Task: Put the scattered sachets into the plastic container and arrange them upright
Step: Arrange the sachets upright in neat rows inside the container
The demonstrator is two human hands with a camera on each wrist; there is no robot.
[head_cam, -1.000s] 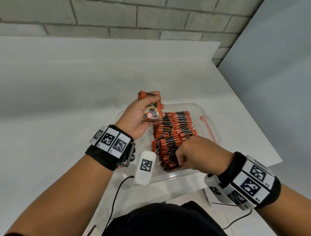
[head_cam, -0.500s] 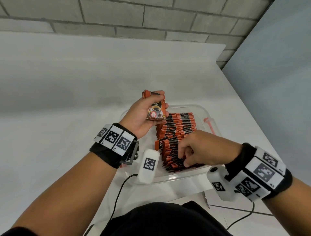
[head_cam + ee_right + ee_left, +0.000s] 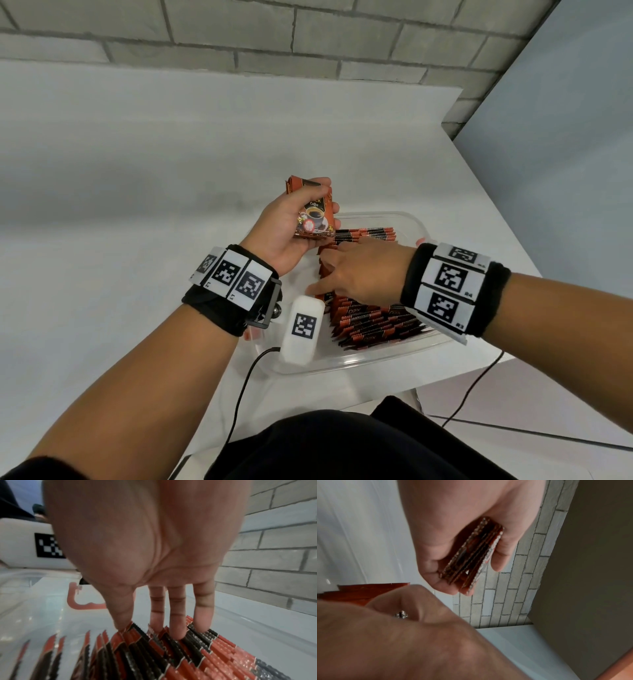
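Nearest the viewer, a row of orange-and-black coffee sachets [image 3: 373, 318] stood on edge inside the clear plastic container [image 3: 342, 363], which sat on a white table [image 3: 137, 205]. The right hand [image 3: 356, 270] lay over the middle of that row, its straight fingers [image 3: 176, 615] pushed down between the sachet tops and spread, parting them. Just beyond it, the left hand [image 3: 291, 226] gripped a small bundle of sachets [image 3: 313, 214], thumb on one face and fingers curled round the other, held above the container's far end. To do this step well, the right hand would probably need to hold the gap open while the bundle went in edge-first, so neighbouring sachets would not tip over.
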